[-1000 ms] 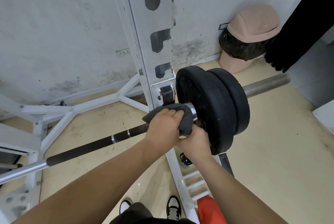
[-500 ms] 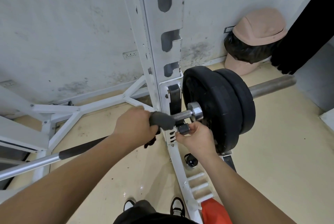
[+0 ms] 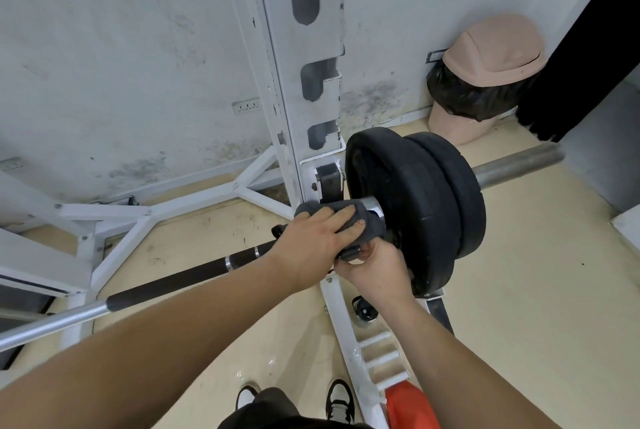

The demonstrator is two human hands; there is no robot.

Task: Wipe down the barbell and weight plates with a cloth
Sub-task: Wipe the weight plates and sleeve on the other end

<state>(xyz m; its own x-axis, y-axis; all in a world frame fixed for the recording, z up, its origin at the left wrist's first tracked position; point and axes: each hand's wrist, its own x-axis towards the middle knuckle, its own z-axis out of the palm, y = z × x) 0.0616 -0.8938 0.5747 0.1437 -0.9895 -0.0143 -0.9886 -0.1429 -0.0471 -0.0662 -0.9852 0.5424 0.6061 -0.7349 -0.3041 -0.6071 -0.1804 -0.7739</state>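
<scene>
So, the grey cloth is draped over the barbell shaft, just left of the inner weight plate. I've got the left hand on top, fingers flat, pressing it down. The right hand is below the cloth, close to that plate, curled round a small dark piece I can't identify.

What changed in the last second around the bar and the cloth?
The left hand slid the cloth left along the barbell, then back right toward the weight plates. The right hand stayed under it, gripping a small dark part. Plates unmoved.
</scene>
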